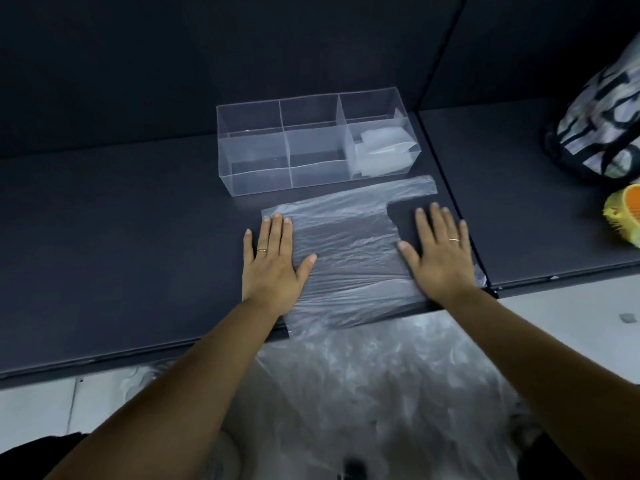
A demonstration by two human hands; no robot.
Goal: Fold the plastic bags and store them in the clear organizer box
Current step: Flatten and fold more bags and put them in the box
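Note:
A clear plastic bag (349,247) lies flat on the dark table, one handle strip reaching to the far right. My left hand (273,258) presses flat on the bag's left edge, fingers straight. My right hand (440,251) lies flat on its right side, fingers spread. Behind the bag stands the clear organizer box (256,168) with several compartments. A folded bag (381,150) sits in the box's right compartments. The bag's near edge hangs slightly over the table's front.
The dark table (121,254) ends in a front edge close to me. A pile of loose clear bags (381,393) lies below it on my lap. A patterned bag (602,126) and a yellow-orange object (623,213) sit at the right.

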